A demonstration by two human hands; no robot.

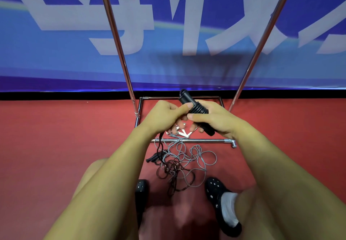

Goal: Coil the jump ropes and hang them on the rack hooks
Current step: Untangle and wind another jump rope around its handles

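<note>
The right hand [211, 120] grips a black handle [194, 108], fingers curled round it. The left hand [164, 116] pinches the dark rope [159, 146] trailing down to tangled ropes [183, 163] on the floor [56, 136] beside the rack [192, 141].

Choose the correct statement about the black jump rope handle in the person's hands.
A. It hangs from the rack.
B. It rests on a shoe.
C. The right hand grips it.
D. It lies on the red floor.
C: the right hand curls around the black handle, held up above the tangled ropes on the floor.
</note>
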